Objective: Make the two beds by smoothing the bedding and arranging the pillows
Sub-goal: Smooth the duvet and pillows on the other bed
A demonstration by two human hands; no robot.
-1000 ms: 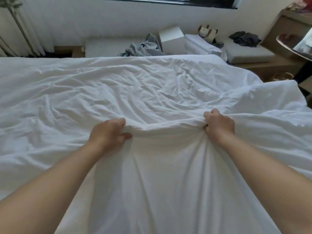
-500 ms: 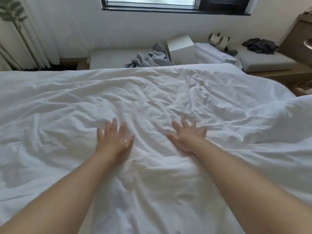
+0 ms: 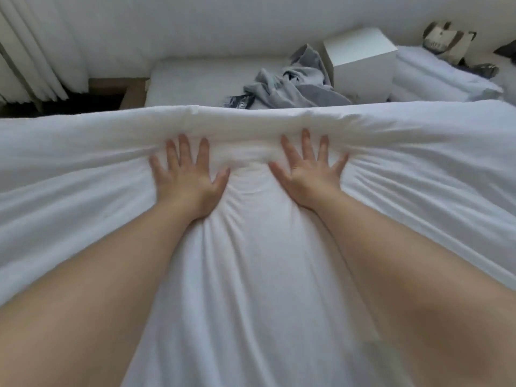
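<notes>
both hands slid to duvet (image 3: 251, 275) edge, fingers (image 3: 183, 148) splayed flat

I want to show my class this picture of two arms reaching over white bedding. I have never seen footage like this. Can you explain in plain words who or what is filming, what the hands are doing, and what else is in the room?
No machine here: a person wears a camera on the head, which looks forward and down, so you see their own bare arms from above. The left hand and right hand lie flat, fingers spread, pressing on a white duvet near its far edge. Neither hand holds anything; the cloth bunches into folds in front of the fingers. Beyond the bed runs a low cushioned bench with crumpled grey clothing, a white box and folded white bedding on it. White curtains hang at the far left.
</notes>
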